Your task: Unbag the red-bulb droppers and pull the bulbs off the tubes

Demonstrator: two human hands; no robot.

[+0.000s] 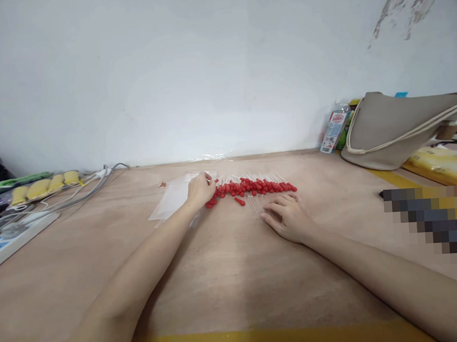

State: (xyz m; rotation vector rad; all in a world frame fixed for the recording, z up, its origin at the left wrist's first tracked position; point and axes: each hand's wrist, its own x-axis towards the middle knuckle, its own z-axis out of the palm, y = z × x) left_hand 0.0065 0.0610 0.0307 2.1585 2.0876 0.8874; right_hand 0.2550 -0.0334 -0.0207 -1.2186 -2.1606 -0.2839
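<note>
A row of small red bulb-shaped pieces (pixel 248 186) on thin clear stems lies across the middle of the wooden table. My left hand (pixel 202 189) is at the row's left end, its fingers closed in a pinch; what is between them is too small to make out. One red bulb-shaped piece (pixel 239 202) lies apart, just in front of the row. My right hand (pixel 287 215) rests on the table in front of the row's right part, thumb and fingers apart and slightly bent. Beside its fingertips are several thin clear stems (pixel 254 204).
Translucent plastic sheets (pixel 169 199) lie under and left of my left hand. A power strip (pixel 21 239), cables and yellow packets (pixel 45 186) are at the far left. On the right stand a grey bag (pixel 396 127), a carton (pixel 333 131) and a yellow pack (pixel 441 164).
</note>
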